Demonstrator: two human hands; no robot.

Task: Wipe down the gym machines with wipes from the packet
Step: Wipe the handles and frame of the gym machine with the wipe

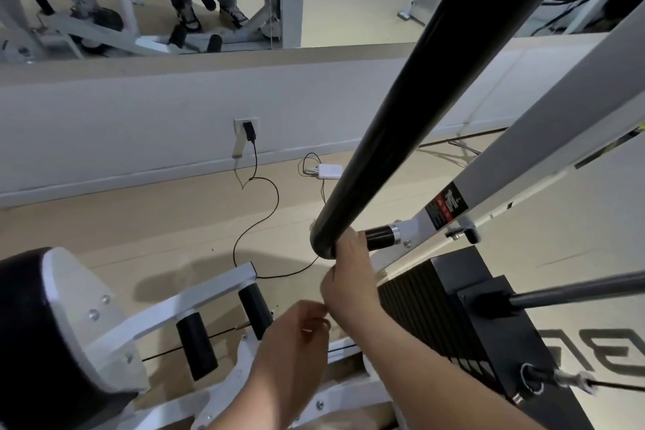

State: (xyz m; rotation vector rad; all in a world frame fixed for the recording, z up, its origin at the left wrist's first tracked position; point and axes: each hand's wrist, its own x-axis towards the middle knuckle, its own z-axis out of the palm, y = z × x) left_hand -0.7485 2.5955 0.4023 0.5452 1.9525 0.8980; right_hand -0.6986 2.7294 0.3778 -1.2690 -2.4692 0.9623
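Observation:
The white-framed gym machine [544,136] fills the right side, with a long black padded bar [436,87] slanting down to the middle. Beside the bar's lower end a short black handle grip [380,237] sticks out of the frame. My right hand [349,276] reaches up to that spot, its fingers curled over the near end of the handle grip and touching the bar's tip. My left hand [300,332] hovers just below the right wrist with fingers loosely curled and nothing visible in it. No wipe or packet shows.
A black weight stack [464,318] with a guide rod stands right of my arms. A black seat pad [24,325] and two foot rollers [195,346] lie lower left. A black cable [256,220] and white charger [328,171] lie on the floor by the mirrored wall.

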